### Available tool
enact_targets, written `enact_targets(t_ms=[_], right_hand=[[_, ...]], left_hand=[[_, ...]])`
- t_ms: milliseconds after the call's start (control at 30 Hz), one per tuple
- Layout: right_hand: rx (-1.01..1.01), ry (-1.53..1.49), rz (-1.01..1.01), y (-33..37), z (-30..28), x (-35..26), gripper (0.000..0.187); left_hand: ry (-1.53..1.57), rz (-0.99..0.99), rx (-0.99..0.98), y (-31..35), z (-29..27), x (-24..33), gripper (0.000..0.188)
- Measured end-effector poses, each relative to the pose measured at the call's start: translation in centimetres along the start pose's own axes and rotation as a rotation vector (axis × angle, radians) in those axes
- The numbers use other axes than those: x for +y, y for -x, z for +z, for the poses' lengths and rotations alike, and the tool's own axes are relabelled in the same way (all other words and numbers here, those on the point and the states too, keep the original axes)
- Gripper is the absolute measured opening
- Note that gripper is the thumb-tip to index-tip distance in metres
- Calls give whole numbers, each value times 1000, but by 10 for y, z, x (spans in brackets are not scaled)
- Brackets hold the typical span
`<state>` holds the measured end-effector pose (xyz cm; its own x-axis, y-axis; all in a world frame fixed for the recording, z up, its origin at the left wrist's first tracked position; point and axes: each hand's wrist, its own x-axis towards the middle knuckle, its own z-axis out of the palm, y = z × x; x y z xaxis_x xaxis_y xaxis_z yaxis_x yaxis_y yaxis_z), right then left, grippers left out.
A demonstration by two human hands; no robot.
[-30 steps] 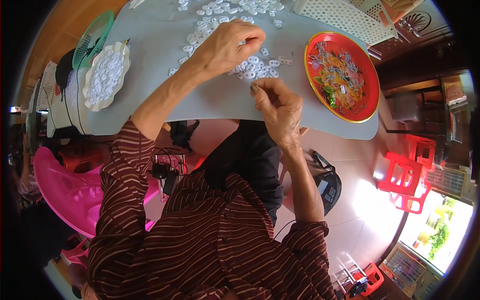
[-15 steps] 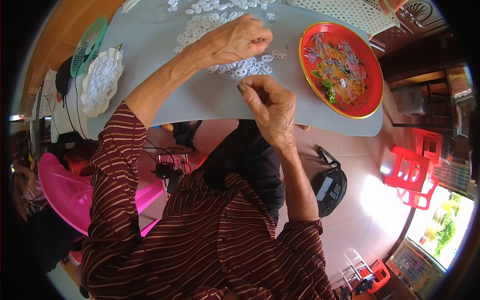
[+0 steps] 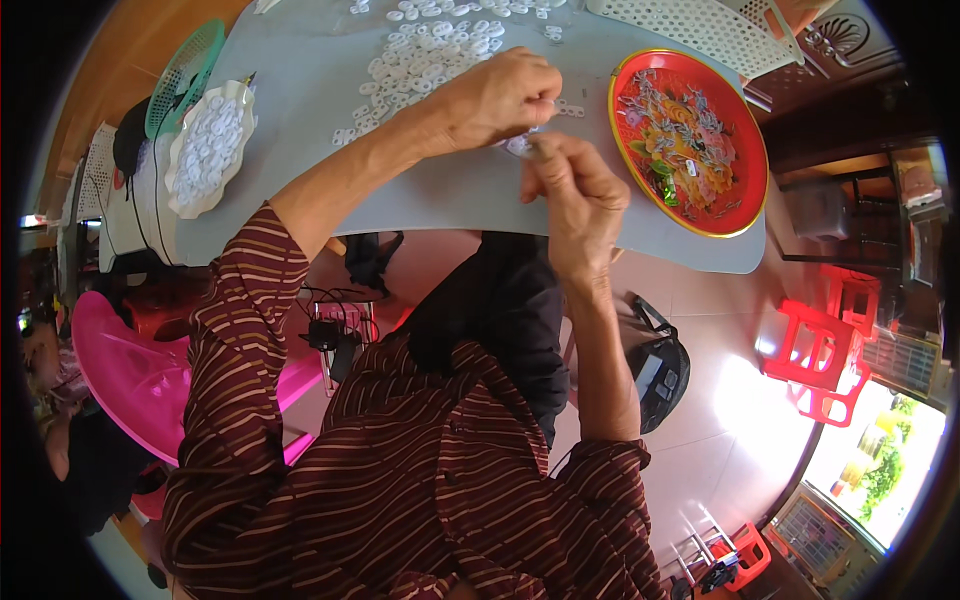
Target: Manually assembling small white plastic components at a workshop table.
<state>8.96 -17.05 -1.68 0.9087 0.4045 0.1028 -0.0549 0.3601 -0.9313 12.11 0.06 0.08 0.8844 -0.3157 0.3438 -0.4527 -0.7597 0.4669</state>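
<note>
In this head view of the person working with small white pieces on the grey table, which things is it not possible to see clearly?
- Head view: what the left hand pinches is hidden under its own fingers.
- The item at the right hand fingertips is too small to identify.
- The white pieces are too small for their shape to be read, and the pile is cut off by the top edge.
- Small bits on the red tray blur into its flower pattern.

Single view: head-worn fisheye, looking steeply down. Table [image 3: 300, 90] bends across upper frame; striped shirt [image 3: 400, 480] fills lower centre, close; floor [image 3: 740, 400] and red stool [image 3: 820, 350] at right rim.
</note>
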Motion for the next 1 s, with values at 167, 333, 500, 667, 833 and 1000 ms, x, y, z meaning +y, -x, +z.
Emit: enact_targets(t_ms=[167, 333, 500, 667, 833, 1000], right_hand=[[41, -12, 43, -6, -4, -2, 16], [-15, 89, -26, -8, 2, 3, 15], [-26, 148, -33, -4, 6, -1, 14], [-39, 158, -54, -3, 6, 2, 17], [-21, 173, -53, -3, 5, 0, 18], [6, 179, -48, -2, 6, -1, 18]], left_hand=[[641, -424, 64, 24, -30, 20, 19], [862, -513, 106, 46, -34, 28, 18], [856, -510, 149, 45, -33, 32, 17], [827, -478, 110, 46, -27, 29, 15], [780, -451, 99, 43, -25, 31, 13], [661, -424, 34, 38, -33, 36, 11]])
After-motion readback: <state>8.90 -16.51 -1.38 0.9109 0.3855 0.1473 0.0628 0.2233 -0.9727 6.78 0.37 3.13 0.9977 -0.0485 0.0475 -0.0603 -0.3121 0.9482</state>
